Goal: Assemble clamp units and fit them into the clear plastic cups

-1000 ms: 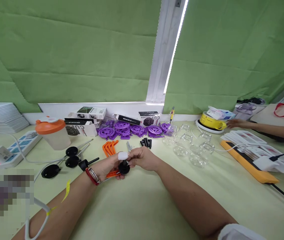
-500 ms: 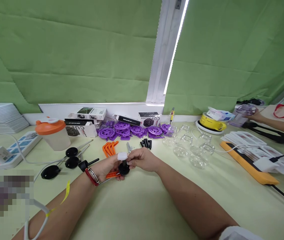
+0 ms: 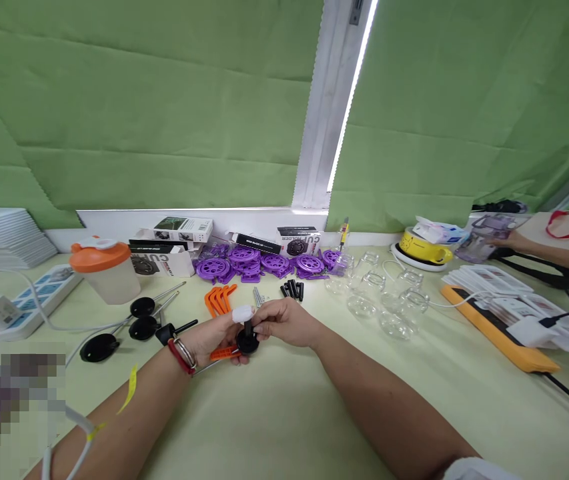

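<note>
My left hand (image 3: 214, 335), with a white wrap on one fingertip and a red band at the wrist, holds a small black round part (image 3: 247, 343) together with an orange plastic lever (image 3: 225, 353) and a metal rod. My right hand (image 3: 287, 321) pinches the black stem on top of that round part. Both hands meet just above the pale green table (image 3: 284, 413).
Orange levers (image 3: 218, 298), screws, black pins (image 3: 293, 289), purple wheels (image 3: 244, 259), clear glass cups (image 3: 384, 300) and black suction-cup rods (image 3: 134, 320) lie beyond my hands. An orange-lidded shaker (image 3: 107, 267) and a power strip (image 3: 14, 303) stand left. Another person's hand (image 3: 509, 239) holds a purple container at far right.
My hands stayed together on the black part, barely shifting. The other person's hand at far right moved away from the yellow dish and picked up a purple container.
</note>
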### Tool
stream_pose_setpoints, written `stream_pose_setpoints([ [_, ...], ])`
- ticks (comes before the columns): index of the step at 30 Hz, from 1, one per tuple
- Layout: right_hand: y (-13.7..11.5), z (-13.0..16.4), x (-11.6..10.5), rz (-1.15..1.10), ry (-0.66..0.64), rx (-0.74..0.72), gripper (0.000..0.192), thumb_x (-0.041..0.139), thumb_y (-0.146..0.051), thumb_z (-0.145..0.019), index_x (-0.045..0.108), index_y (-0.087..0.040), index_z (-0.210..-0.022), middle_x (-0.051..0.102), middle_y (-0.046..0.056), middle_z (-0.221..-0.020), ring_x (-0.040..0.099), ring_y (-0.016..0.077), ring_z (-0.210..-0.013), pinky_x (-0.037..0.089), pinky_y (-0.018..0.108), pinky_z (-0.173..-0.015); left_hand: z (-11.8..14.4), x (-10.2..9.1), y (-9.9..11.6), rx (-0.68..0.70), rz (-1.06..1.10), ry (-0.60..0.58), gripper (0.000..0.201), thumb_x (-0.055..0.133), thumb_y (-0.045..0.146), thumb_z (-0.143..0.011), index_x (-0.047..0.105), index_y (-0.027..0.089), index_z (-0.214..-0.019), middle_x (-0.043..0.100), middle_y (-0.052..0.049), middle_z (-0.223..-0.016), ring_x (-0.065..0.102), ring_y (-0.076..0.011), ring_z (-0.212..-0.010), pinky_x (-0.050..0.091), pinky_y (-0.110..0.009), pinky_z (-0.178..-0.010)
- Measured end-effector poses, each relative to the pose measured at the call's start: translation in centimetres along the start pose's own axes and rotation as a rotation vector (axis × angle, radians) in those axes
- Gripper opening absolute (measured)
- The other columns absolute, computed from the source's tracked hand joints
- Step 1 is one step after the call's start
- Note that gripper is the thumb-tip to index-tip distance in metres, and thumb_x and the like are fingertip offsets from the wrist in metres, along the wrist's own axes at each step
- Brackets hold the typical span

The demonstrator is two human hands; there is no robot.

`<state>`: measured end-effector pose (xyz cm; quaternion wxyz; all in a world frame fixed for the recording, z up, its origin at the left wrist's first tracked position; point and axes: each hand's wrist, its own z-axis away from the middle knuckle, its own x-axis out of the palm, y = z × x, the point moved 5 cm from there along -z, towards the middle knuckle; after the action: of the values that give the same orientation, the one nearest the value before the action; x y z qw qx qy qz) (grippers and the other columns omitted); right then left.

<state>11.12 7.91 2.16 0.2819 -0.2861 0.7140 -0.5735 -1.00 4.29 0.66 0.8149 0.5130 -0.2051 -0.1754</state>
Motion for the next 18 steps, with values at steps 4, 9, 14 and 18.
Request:
stream_pose_setpoints([
  [4, 0.0, 0.0, 0.1, -0.024, -0.013, -0.005, 0.025, 0.074, -0.037, -0.067, 0.070, -0.014, -0.075, 0.059, 0.001, -0.072, 0.057, 0.0101, -0.060, 0.049, 0.026, -0.061, 0.0, 0.1, 0.2, 0.016, -0.011, -0.031, 0.052, 0.049, 0.066, -0.071, 0.051, 0.019, -0.091, 0.060, -0.003, -0.078, 0.059, -0.0161, -0.059, 0.040, -0.027, -0.053],
  [9, 0.0, -0.1, 0.0, -0.019, -0.014, -0.022, 0.023, 0.073, -0.035, -0.068, 0.069, -0.013, -0.076, 0.059, 0.001, -0.071, 0.057, 0.0100, -0.059, 0.049, 0.026, -0.060, 0.1, 0.1, 0.2, 0.021, -0.015, -0.026, 0.054, 0.050, 0.068, -0.070, 0.053, 0.018, -0.091, 0.057, -0.002, -0.073, 0.058, -0.0166, -0.060, 0.041, -0.026, -0.053],
  [14, 0.1, -0.1, 0.1, -0.019, 0.020, -0.007, 0.024, 0.073, -0.034, -0.068, 0.068, -0.013, -0.079, 0.060, 0.001, -0.073, 0.057, 0.0093, -0.059, 0.048, 0.025, -0.060, 0.3, 0.0, 0.0, 0.002, -0.009, -0.023, 0.062, 0.048, 0.073, -0.068, 0.057, 0.017, -0.093, 0.058, -0.006, -0.087, 0.058, -0.0172, -0.066, 0.045, -0.027, -0.054],
  [18, -0.7, -0.1, -0.4, -0.018, 0.114, 0.044, 0.030, 0.072, -0.039, -0.068, 0.066, -0.014, -0.083, 0.061, -0.001, -0.063, 0.056, 0.0086, -0.055, 0.048, 0.024, -0.059, 0.8, 0.4, 1.2, 0.088, 0.041, -0.010, 0.066, 0.036, 0.073, -0.075, 0.060, 0.017, -0.099, 0.059, -0.010, -0.101, 0.058, -0.0201, -0.079, 0.050, -0.033, -0.064],
])
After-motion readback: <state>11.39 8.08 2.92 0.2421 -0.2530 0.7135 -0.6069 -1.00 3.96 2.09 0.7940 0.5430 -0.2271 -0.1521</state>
